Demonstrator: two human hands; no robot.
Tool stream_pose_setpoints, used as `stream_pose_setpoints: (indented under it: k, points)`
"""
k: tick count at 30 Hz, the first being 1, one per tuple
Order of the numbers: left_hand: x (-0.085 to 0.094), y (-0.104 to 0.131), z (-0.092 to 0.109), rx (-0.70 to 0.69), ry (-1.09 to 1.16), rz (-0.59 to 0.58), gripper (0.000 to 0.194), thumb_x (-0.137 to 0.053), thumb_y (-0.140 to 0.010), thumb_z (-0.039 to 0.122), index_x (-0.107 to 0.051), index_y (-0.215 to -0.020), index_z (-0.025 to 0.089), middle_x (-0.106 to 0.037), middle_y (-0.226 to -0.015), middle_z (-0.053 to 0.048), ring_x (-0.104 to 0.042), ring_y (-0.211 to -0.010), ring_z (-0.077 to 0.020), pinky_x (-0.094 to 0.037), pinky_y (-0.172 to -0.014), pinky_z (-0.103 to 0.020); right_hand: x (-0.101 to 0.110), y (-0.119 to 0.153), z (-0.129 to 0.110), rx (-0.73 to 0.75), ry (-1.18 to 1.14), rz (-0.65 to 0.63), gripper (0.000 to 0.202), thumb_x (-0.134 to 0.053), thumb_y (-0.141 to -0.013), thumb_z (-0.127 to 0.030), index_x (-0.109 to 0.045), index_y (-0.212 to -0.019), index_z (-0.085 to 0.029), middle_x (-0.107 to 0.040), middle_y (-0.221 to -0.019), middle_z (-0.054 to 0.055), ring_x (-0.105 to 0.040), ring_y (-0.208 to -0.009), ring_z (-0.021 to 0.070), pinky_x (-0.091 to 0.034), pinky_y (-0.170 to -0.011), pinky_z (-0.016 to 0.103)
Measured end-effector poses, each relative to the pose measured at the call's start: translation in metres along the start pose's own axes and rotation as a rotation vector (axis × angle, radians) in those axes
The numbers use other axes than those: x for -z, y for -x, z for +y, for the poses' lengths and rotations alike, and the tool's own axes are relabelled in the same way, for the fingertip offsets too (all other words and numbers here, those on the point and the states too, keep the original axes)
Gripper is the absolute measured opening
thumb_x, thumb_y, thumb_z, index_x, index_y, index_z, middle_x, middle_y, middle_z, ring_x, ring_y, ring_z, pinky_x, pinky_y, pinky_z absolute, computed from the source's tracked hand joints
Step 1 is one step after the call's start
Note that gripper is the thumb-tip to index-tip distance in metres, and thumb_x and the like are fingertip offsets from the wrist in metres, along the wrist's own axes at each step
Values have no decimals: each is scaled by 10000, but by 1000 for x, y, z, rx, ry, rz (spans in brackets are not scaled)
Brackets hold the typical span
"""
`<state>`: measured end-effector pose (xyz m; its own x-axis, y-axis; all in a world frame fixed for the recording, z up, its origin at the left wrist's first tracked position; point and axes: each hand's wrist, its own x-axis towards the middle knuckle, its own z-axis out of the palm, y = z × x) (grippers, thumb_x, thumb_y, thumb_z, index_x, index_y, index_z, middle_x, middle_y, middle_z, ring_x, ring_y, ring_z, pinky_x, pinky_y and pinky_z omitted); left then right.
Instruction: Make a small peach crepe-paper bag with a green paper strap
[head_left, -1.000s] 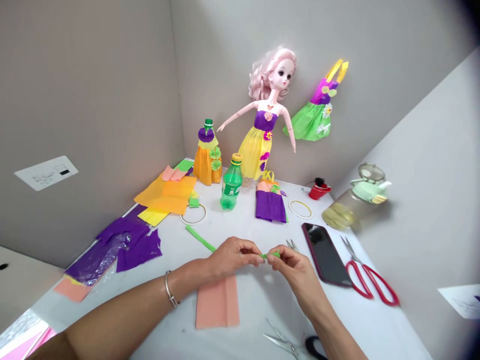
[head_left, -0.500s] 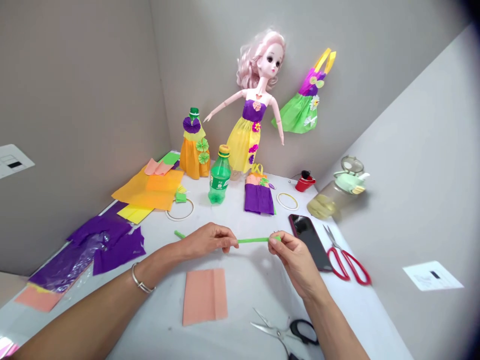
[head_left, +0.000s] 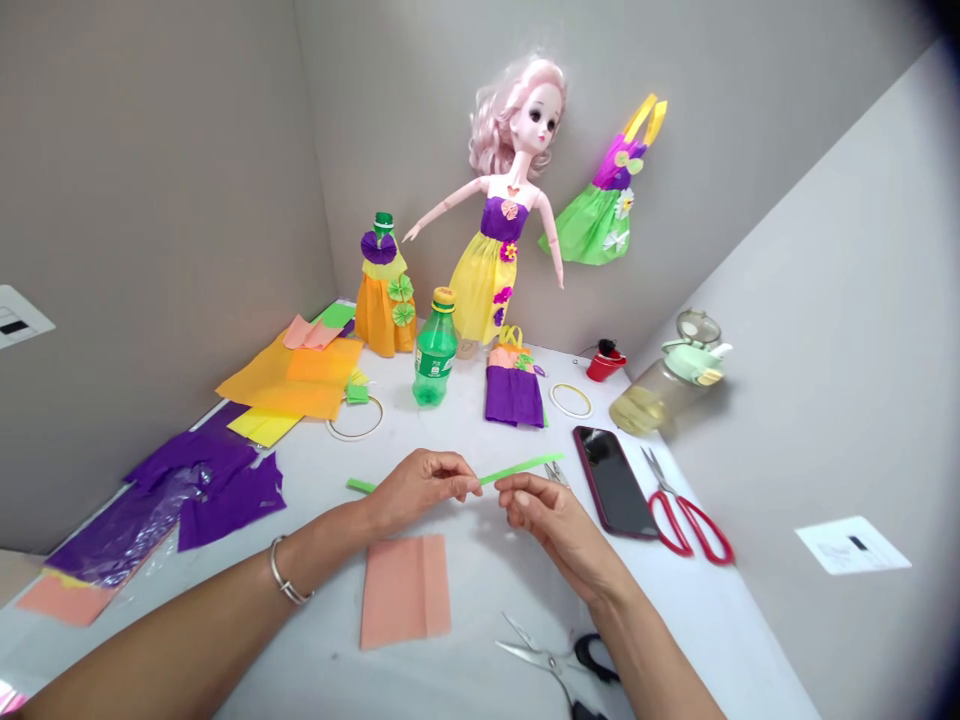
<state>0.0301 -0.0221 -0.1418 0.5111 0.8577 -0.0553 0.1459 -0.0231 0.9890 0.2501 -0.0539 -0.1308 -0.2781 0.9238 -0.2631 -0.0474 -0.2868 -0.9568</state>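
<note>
My left hand (head_left: 427,482), with a silver bangle on the wrist, pinches a narrow green folded paper strip (head_left: 529,466) between thumb and fingertips. One end of the strip slants up to the right, free in the air; the other end shows left of my left hand, near the wrist. My right hand (head_left: 551,520) is just below the free length, fingers bent and thumb a little apart, its index fingertip close to or touching the strip. A salmon paper square (head_left: 405,592) lies below my left hand. Black-handled scissors (head_left: 551,660) lie near my right forearm.
Right of my hands are a phone (head_left: 615,485) and red-handled scissors (head_left: 686,515). Behind stand a green bottle (head_left: 435,350), a doll (head_left: 491,240) and a tilted jug (head_left: 660,390). Orange paper (head_left: 300,375) and purple paper (head_left: 225,500) lie on the left. A small silver metal piece (head_left: 556,473) is beyond my right hand.
My right hand has let go of the strip's right end and moved left, towards my left hand. That end now points up to the right. My left hand keeps its pinch.
</note>
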Motion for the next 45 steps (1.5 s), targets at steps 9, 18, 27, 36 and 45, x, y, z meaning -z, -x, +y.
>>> stream_pose_setpoints:
  k: [9,18,27,36,45]
  points:
    - [-9,3,3,-3,-5,-30,233,-651,-826,392,-721,-821,170,-652,-793,-4,-572,-776,-151,-418,-743,-238,-1,0,5,69,92,104,263,-751,-754,-416,-680,-712,-167,-529,-661,-15,-432,-669,130,-327,-665,282]
    - [-20,4,6,-34,36,-1,188,-652,-824,341,-715,-839,164,-664,-823,-8,-569,-796,-150,-422,-751,-231,-9,0,4,112,154,62,220,-731,-786,-390,-680,-729,-183,-535,-706,-15,-443,-707,132,-332,-669,268]
    - [-22,4,6,-16,42,12,179,-653,-812,324,-725,-794,161,-654,-762,-10,-561,-750,-152,-430,-726,-240,-12,4,0,112,164,87,250,-750,-755,-430,-701,-734,-186,-547,-703,-3,-450,-698,148,-350,-659,277]
    - [-19,4,9,-23,27,-5,205,-659,-813,342,-727,-753,158,-669,-737,-11,-576,-738,-150,-437,-719,-231,-12,3,-1,144,147,98,213,-746,-770,-395,-698,-755,-188,-580,-748,8,-469,-701,143,-375,-655,269]
    - [-18,4,7,-30,34,-8,195,-666,-818,335,-721,-751,160,-656,-732,-3,-568,-731,-142,-432,-715,-226,-12,3,-2,151,150,105,227,-742,-770,-405,-700,-739,-184,-571,-733,4,-465,-696,143,-381,-662,272]
